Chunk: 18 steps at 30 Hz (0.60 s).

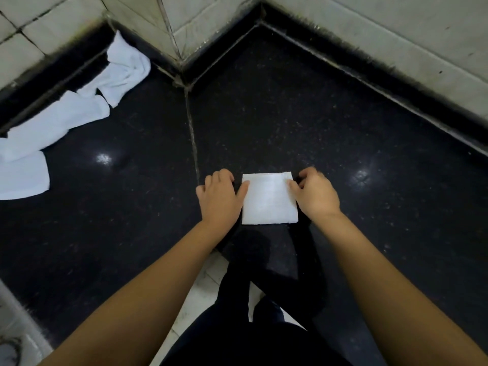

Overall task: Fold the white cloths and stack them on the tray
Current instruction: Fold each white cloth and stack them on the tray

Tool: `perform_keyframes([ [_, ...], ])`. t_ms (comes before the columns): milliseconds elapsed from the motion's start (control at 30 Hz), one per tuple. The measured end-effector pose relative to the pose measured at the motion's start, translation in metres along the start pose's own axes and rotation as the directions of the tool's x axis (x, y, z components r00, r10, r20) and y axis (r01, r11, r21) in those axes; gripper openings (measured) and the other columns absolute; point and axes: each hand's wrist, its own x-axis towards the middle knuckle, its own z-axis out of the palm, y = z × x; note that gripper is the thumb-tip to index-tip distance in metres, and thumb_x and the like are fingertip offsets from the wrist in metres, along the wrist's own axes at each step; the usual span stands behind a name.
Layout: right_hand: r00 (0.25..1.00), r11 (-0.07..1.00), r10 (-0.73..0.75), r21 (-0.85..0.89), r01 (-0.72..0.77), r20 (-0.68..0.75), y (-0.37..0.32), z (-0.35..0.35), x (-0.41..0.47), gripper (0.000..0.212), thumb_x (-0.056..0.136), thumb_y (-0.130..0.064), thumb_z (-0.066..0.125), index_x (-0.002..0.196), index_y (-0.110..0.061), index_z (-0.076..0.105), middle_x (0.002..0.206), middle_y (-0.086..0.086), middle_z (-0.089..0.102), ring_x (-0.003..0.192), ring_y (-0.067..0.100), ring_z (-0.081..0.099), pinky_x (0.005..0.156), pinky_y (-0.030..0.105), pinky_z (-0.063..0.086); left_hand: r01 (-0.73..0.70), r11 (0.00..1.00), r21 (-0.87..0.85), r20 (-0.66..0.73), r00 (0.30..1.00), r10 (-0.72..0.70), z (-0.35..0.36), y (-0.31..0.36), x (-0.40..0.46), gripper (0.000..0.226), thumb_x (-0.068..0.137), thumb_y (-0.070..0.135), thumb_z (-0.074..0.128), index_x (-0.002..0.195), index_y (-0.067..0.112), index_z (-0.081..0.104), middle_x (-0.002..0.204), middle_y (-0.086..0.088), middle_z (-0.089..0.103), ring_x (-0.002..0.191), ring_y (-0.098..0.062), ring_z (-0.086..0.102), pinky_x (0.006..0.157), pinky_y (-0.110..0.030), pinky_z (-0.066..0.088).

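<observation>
**Between two hands, a folded square waits to be lifted**

On the dark polished table, close to its near edge, lies the folded cloth, a tidy white square with its layered edges showing along the far side. The left hand rests just left of the folded cloth, palm down, its fingers curled together and its thumb touching the cloth's left edge. The right hand sits at the cloth's right edge; its fingers are bent and bunched, and the thumb tip presses on the upper right corner. Whether any layer is actually pinched there I cannot tell.

The folded cloth looks light, soft and limp, likely to sag or fall open if raised by one corner. A sound hold would be both side edges at once, thumbs on top and fingers slid beneath, keeping all layers together. The glossy table probably lets the cloth slide easily.

Far to the left of the folded cloth, against the tiled wall, the unfolded cloths lie in a loose crumpled row. No tray is in view.
</observation>
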Motion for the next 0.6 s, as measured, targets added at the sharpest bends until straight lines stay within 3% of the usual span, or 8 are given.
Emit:
perform_keyframes([
  [133,0.998,0.985,0.042,-0.168,-0.034,0.043,-0.004,0.008,-0.016,0.038,0.094,-0.035,0.048,0.119,-0.006,0.051,0.119,0.013,0.058,0.109,0.03,0.056,0.093,0.04,0.041,-0.01,0.98,0.199,0.12,0.993,-0.015,0.008,0.005,-0.012,0.042,0.092,0.048,0.045,0.116,0.013,0.05,0.12,-0.006,0.05,0.114,-0.024,0.043,0.095,-0.038,0.032],
  [233,0.997,0.987,0.045,-0.154,-0.035,0.059,-0.015,0.011,-0.016,0.027,0.09,-0.021,0.045,0.111,-0.005,0.054,0.116,0.012,0.059,0.107,0.031,0.056,0.093,0.04,0.038,0.052,0.986,0.161,0.163,0.984,-0.078,0.006,0.02,-0.011,0.036,0.093,0.038,0.049,0.117,0.011,0.051,0.125,-0.009,0.046,0.119,-0.026,0.039,0.098,-0.041,0.032],
  [333,0.995,0.995,0.025,-0.096,-0.016,0.092,-0.016,0.007,-0.017,0.023,0.089,-0.019,0.047,0.107,-0.009,0.056,0.117,0.012,0.054,0.108,0.031,0.054,0.093,0.041,0.042,0.109,0.992,0.057,0.211,0.97,-0.119,-0.002,0.028,-0.011,0.029,0.092,0.029,0.05,0.113,0.011,0.055,0.121,-0.008,0.049,0.116,-0.027,0.042,0.096,-0.04,0.034],
  [433,0.996,0.974,-0.012,0.226,-0.009,0.092,-0.006,-0.007,-0.027,0.009,0.088,-0.02,0.054,0.092,-0.012,0.052,0.098,0.006,0.055,0.089,0.023,0.055,0.071,0.032,0.045,0.22,0.918,-0.329,0.255,0.957,-0.138,-0.016,0.029,-0.022,0.014,0.09,0.022,0.056,0.099,0.012,0.052,0.101,-0.006,0.056,0.097,-0.023,0.054,0.083,-0.036,0.043],
  [533,0.988,0.752,-0.024,0.654,-0.083,0.153,0.006,-0.027,-0.049,0.019,0.088,-0.01,0.059,0.107,-0.007,0.059,0.095,0.003,0.063,0.083,0.016,0.06,0.066,0.024,0.049,0.323,0.674,-0.664,0.275,0.944,-0.181,-0.029,0.034,-0.045,0.022,0.088,0.013,0.06,0.107,0.011,0.05,0.106,-0.01,0.061,0.091,-0.019,0.059,0.072,-0.031,0.049],
  [600,0.975,0.618,-0.056,0.774,-0.135,0.214,0.017,-0.037,-0.068,0.021,0.089,-0.006,0.058,0.11,-0.005,0.062,0.096,0.007,0.067,0.08,0.016,0.064,0.065,0.026,0.051,0.377,0.521,-0.766,0.332,0.926,-0.181,-0.033,0.04,-0.065,0.038,0.088,0.008,0.06,0.124,0.009,0.047,0.113,-0.011,0.061,0.09,-0.016,0.06,0.069,-0.026,0.05],
])
